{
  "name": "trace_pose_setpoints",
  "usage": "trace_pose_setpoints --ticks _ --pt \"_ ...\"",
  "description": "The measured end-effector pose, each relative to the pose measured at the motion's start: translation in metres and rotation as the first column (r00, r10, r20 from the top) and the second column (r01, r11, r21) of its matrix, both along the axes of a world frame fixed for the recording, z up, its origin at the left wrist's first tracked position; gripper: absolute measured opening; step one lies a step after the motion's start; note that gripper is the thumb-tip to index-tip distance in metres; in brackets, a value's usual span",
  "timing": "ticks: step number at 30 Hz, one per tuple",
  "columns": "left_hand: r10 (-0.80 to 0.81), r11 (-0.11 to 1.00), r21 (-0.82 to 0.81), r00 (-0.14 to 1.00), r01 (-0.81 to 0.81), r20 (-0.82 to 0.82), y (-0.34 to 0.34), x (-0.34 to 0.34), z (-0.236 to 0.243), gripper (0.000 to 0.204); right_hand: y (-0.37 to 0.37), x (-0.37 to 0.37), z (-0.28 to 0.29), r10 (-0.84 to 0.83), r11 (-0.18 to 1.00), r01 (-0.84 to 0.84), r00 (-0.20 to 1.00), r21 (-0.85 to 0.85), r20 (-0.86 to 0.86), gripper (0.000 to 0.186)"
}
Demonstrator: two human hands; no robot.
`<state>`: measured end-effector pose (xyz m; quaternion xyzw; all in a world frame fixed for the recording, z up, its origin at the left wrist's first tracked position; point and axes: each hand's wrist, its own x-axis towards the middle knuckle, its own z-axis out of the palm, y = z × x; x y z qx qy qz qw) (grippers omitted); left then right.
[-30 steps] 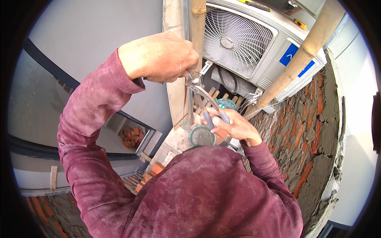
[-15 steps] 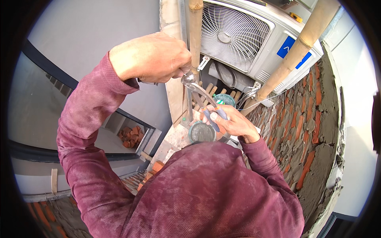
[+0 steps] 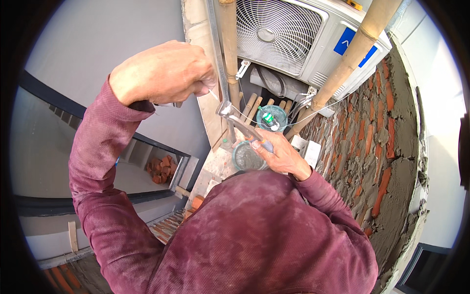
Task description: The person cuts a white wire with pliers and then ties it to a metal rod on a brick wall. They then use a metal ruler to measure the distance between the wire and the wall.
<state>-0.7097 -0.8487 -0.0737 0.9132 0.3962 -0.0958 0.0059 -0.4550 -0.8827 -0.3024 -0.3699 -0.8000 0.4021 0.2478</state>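
Note:
In my right hand (image 3: 281, 153) is a pair of pincers (image 3: 245, 126) with grey-blue handle grips, my fingers wrapped round them. Their handles lie close together, and the metal head rests beside an upright metal bar (image 3: 219, 54). My left hand (image 3: 161, 71) is raised to the upper left, closed, pinching a thin white string (image 3: 213, 94). The string's short end slants down toward the pincers' jaws; whether the jaws grip it I cannot tell. A thin pale line also runs slackly from near the pincers to the right, past a slanted bamboo pole (image 3: 338, 78).
Ahead stands a white outdoor air-conditioning unit (image 3: 318, 56), with an upright bamboo pole (image 3: 228, 39) beside it. Below are a teal bucket (image 3: 285, 123) holding a green-labelled bottle and a bucket of grey mix (image 3: 235, 159). A mortar-smeared brick wall (image 3: 362, 142) runs along the right.
The pincers' handles have come together from a spread position. My left hand has moved left, away from the pincers' head, and more string shows. The whole view has shifted slightly.

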Motion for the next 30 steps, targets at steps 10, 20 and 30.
trace_pose_setpoints --ticks 10,20,30 --pt "0.021 0.998 0.049 0.963 -0.035 0.27 0.076 -0.02 0.011 0.027 -0.014 0.033 -0.033 -0.037 0.997 0.046 0.99 -0.059 0.139 0.035" --pt "-0.026 0.966 0.223 0.816 -0.128 0.578 0.224 0.042 0.047 0.025 0.022 0.07 -0.081 0.243 0.92 -0.228 0.97 -0.319 0.008 0.042" --pt "-0.116 0.808 0.457 0.659 -0.372 0.743 0.472 0.084 0.024 0.029 0.04 0.122 -0.07 0.056 0.916 -0.068 0.998 -0.395 -0.042 0.034"
